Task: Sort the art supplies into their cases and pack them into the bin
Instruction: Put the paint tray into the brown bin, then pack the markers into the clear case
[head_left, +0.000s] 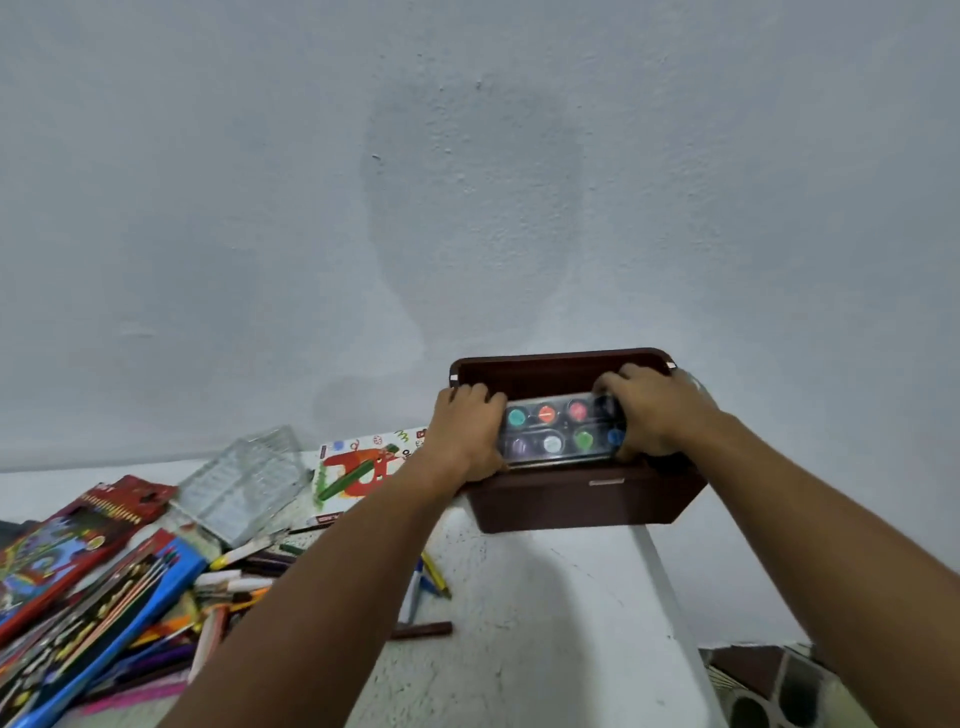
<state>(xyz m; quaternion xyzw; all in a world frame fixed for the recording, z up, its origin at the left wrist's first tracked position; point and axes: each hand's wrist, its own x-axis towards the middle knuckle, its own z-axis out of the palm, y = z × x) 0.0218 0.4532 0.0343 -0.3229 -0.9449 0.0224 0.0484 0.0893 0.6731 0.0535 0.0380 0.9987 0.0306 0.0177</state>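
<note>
- At the far right corner of the white table (545, 623), a dark brown plastic bin (576, 499) is seen close against the pale wall (467, 156).
- Over the bin's open top, a clear-lidded paint set (558, 430) is held level; eight round pots in two rows are visible through the lid, among them teal, orange, red, purple, white, green and blue.
- The set's left end is gripped by the left hand (467, 431), fingers curled over the far edge.
- Its right end is gripped by the right hand (657, 410) in the same way, fingers curled across the top.
- The bin's inside is mostly hidden by the set and hands, so its contents cannot be told.
- Left of the bin, a white crayon box (358, 467) printed with a red figure is laid flat, partly covered by the left forearm.
- Beside it, a clear ribbed plastic case (244, 483) is seen tilted.
- On the table's left side, a red pencil box (72, 540) and a blue case (130, 603) are stacked at an angle.
- Loose pencils and markers (249, 571) are scattered between these cases and the left arm.
- A brown marker (421, 630) lies apart, near the table's middle.
- The tabletop is rough and speckled; the wall is matt and unevenly plastered.
</note>
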